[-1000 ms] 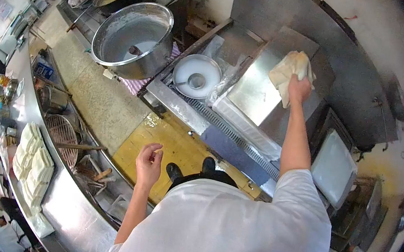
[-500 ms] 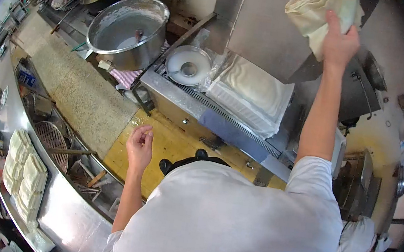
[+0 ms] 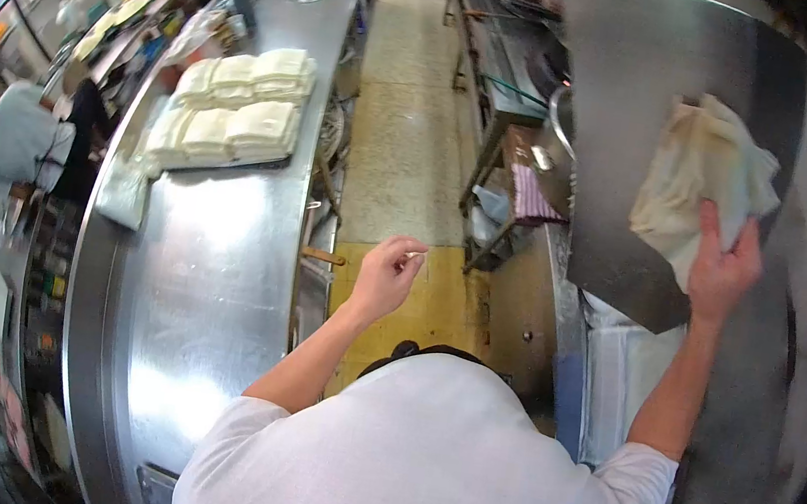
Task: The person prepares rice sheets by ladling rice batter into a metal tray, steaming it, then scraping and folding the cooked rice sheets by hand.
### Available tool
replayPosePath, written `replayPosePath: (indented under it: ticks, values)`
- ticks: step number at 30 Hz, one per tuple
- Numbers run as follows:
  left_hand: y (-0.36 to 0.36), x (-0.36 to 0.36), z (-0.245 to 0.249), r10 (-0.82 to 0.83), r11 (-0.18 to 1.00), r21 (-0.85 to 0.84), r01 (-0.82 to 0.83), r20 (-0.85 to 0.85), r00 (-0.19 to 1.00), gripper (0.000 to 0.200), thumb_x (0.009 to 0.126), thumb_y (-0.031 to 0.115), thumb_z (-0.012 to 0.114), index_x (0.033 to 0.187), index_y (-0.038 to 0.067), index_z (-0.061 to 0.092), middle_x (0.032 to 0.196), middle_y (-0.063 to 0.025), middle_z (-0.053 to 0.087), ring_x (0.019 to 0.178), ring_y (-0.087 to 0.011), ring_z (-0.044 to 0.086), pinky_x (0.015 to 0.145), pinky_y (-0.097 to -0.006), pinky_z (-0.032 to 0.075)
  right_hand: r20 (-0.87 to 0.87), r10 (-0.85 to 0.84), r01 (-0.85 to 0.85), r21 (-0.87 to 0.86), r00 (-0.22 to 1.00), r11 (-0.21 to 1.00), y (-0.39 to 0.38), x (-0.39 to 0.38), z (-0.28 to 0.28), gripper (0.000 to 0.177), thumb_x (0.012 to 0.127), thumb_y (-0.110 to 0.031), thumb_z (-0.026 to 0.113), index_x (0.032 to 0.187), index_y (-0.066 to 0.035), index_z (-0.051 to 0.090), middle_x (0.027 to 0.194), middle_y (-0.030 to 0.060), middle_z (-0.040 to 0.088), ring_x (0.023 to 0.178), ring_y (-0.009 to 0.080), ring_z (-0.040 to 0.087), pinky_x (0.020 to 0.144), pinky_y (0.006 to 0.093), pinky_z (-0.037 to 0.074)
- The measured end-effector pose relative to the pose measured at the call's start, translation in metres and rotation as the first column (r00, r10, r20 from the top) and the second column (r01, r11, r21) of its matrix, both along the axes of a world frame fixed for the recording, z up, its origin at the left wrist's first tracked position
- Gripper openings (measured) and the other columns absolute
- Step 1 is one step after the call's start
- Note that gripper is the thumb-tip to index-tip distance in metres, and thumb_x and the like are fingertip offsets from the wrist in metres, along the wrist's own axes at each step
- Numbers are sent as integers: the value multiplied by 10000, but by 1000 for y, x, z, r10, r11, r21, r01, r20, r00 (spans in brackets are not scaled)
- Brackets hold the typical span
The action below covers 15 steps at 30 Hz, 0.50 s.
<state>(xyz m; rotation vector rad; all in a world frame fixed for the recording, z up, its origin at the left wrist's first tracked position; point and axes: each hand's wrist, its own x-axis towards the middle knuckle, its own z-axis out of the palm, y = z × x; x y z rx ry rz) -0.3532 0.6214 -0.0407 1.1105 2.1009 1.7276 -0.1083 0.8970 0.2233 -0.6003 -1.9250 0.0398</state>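
Observation:
My right hand [image 3: 726,266] grips a bunched, cream-coloured cloth [image 3: 705,173] by its lower edge, thumb lying over the folds. The cloth overlaps a large stainless steel panel [image 3: 635,89] in this view, and its loose corners spread up and to the left. My left hand [image 3: 386,278] hangs over the yellow floor in front of my body, fingers curled in and thumb near the fingertips. A small pale spot shows at those fingertips; I cannot tell whether it is something held.
On the left, a long steel counter [image 3: 186,296] carries a tray of folded white stacks [image 3: 237,131]. A striped cloth [image 3: 534,192] hangs beside a metal pot [image 3: 563,120]. White covered trays [image 3: 615,379] sit below the panel. Co-workers [image 3: 20,134] stand beyond the counter.
My view has turned left, bringing the counter and its white stacks nearer the middle. My right hand still holds the cloth, now lower in view. My left hand stays curled.

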Motion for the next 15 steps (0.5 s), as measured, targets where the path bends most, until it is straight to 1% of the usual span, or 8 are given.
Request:
replayPosePath:
  ticks: [1, 3, 5, 7, 8, 10, 11, 15]
  values:
    - [-15, -6, 1, 36, 999, 6, -36, -2, 999, 138, 919, 34, 668, 1050, 28, 708, 1072, -112, 684, 761, -191, 660, 673, -292, 538, -2, 36, -36, 6, 999, 999, -1, -23, -5, 258, 895, -218, 788, 982, -1, 679, 906, 148, 714, 780, 236, 666, 736, 331, 507]
    - [-49, -15, 1, 189, 981, 47, -190, 24, 982, 122, 912, 10, 669, 1026, 28, 710, 1043, -108, 685, 748, -182, 658, 662, -283, 532, 148, 136, -141, 24, 980, 990, -15, -73, -14, 248, 862, -208, 803, 900, -17, 650, 820, 179, 655, 695, 321, 624, 661, 358, 495]
    - [-80, -18, -1, 313, 948, 69, -312, 2, 950, 124, 907, -18, 663, 1015, 23, 706, 1001, -102, 682, 720, -158, 638, 649, -266, 518, 153, 329, -340, 58, 932, 939, -38, -127, -20, 281, 829, -211, 814, 820, -28, 601, 758, 183, 602, 659, 383, 585, 615, 393, 481]
    - [-113, -19, -6, 446, 889, 83, -451, 65, 892, 122, 909, -26, 659, 1019, 10, 699, 979, -92, 678, 705, -129, 614, 641, -253, 503, 294, 358, -378, 14, 886, 926, -54, -175, -34, 300, 807, -210, 809, 791, -33, 567, 753, 178, 608, 680, 389, 617, 621, 414, 489]
    - [-129, -15, -5, 513, 857, 57, -512, 4, 858, 127, 910, -34, 652, 1027, -2, 692, 961, -84, 672, 699, -108, 598, 639, -243, 494, 322, 408, -434, 11, 854, 901, -66, -199, -41, 308, 799, -224, 806, 788, -36, 563, 764, 177, 619, 704, 401, 629, 630, 431, 495]
    - [-154, -7, -12, 604, 793, 45, -608, 69, 794, 132, 908, -37, 650, 1028, -1, 694, 966, -81, 673, 697, -105, 599, 636, -247, 496, 357, 488, -523, 3, 797, 852, -91, -245, -58, 315, 792, -238, 803, 785, -39, 558, 774, 176, 629, 728, 412, 641, 638, 449, 501]
    - [-166, -2, -16, 659, 745, 31, -667, 127, 742, 137, 906, -39, 648, 1029, 0, 695, 971, -78, 673, 695, -102, 601, 633, -250, 499, 387, 558, -591, -42, 734, 806, -105, -266, -68, 307, 793, -250, 793, 796, -41, 567, 787, 180, 638, 748, 418, 647, 653, 470, 506]
    - [-199, 22, -27, 817, 571, -6, -821, 103, 567, 154, 903, -43, 641, 1037, 7, 696, 981, -78, 674, 683, -103, 603, 624, -261, 503, 479, 737, -751, -213, 477, 625, -159, -345, -121, 298, 799, -273, 773, 831, -35, 596, 836, 197, 669, 810, 429, 665, 709, 510, 523]
